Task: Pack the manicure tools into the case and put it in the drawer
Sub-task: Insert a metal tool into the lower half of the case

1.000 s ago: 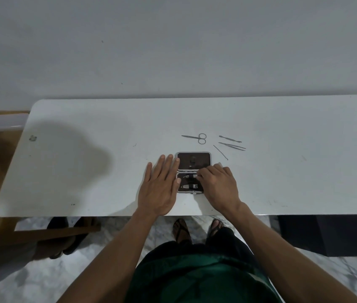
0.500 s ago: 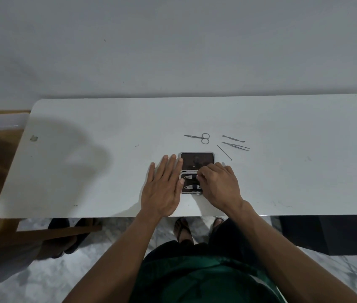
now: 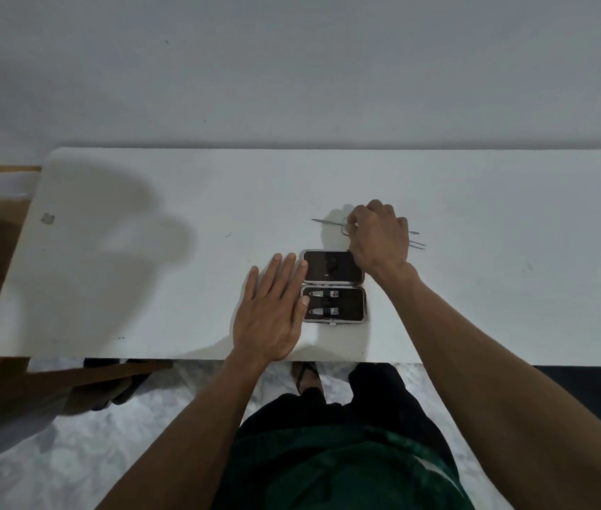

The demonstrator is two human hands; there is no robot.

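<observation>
the scissors (image 3: 330,222) lie on the white table (image 3: 181,288) at twelve o'clock from the open case (image 3: 334,285), their loops under the right hand (image 3: 378,239), whose curled fingers seem to pinch them, though the grip is partly hidden. a second ago that hand was pressing inside the case. the left hand (image 3: 273,318) lies flat, fingers spread, touching the case's nine o'clock edge. two clippers (image 3: 323,302) sit strapped in the dark lower half; thin tools (image 3: 416,241) poke out at three o'clock from the right hand.
</observation>
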